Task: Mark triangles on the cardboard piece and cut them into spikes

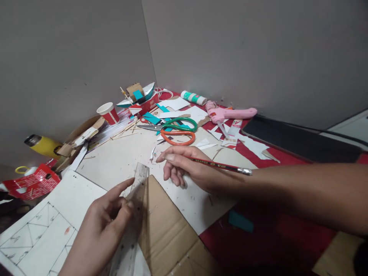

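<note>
In the head view, the right hand (186, 165) grasps a pencil (218, 165) between thumb and forefinger, its metal-capped end pointing right and its other end hidden by the fingers. The hand is above a pale board (112, 153), right of a clear ruler (140, 173). The left hand (105, 218) is at the ruler's left side, forefinger stretched along it and the other fingers curled; whether it pinches the ruler or only presses on it, I cannot tell. The ruler slants from near to far beside the left edge of a brown cardboard piece (169, 226).

On the near left is a white sheet (37, 234) with drawn lines. Farther off lie scissors (166, 127) with green and orange handles, and right of them a pink glue gun (230, 113). A red and white paper cup (109, 114) is at the far left, with a yellow bottle (46, 146) farther left. The table (270, 234) is red.
</note>
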`<state>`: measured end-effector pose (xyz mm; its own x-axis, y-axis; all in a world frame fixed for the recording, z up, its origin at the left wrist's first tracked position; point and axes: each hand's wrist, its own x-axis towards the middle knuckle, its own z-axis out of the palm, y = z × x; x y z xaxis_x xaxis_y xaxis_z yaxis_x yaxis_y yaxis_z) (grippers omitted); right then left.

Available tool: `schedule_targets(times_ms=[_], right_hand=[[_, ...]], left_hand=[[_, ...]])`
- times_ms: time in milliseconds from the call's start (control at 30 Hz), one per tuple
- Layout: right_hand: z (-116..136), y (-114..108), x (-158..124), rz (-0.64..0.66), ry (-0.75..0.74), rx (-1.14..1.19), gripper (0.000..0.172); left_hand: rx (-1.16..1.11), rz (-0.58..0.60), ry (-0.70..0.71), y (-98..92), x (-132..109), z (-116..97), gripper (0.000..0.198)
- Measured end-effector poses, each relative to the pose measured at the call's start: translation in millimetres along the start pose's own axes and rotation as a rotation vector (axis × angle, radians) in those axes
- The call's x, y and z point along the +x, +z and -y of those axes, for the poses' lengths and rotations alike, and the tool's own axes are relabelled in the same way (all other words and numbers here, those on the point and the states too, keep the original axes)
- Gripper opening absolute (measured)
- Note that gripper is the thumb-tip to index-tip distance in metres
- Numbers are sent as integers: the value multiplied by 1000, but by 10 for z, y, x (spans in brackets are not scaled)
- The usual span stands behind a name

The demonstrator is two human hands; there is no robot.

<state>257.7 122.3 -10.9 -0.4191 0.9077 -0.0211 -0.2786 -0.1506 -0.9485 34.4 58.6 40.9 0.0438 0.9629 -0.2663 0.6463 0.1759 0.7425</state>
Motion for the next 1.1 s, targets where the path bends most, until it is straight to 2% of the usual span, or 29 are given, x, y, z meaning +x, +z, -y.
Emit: schedule_targets(times_ms=[200,300,400,500,633,700,767,867,967,1033,1100], right_hand=[[41,40,-37,-16,-16,-47,19],[34,44,-33,-13,-11,-60,19],[18,43,-19,-11,4,-67,17],[-4,36,-4,-7,10,-84,14],[-13,30,-2,11,11,-114,13],[5,34,-12,12,25,-125,13],[32,40,-21,6,45,-137,13],[43,47,-21,4,54,-157,13],[-19,55,-12,13,42,-173,13],[-84,62,-18,37,11,-265,8],[-136,69,-44,80,-92,-459,4]], left_hand=[[-43,-219,76,242,-106,-99,45],[7,-255,149,383,-187,-124,45],[9,-217,171,434,-202,-109,45],[-18,-145,95,385,-124,-66,46],[59,33,25,256,-15,7,56],[169,107,68,209,-20,26,55],[291,121,124,187,-53,31,49],[485,1,248,191,-70,36,43],[698,-138,467,214,26,68,50],[821,-101,542,221,129,102,61],[885,38,521,213,222,137,67]])
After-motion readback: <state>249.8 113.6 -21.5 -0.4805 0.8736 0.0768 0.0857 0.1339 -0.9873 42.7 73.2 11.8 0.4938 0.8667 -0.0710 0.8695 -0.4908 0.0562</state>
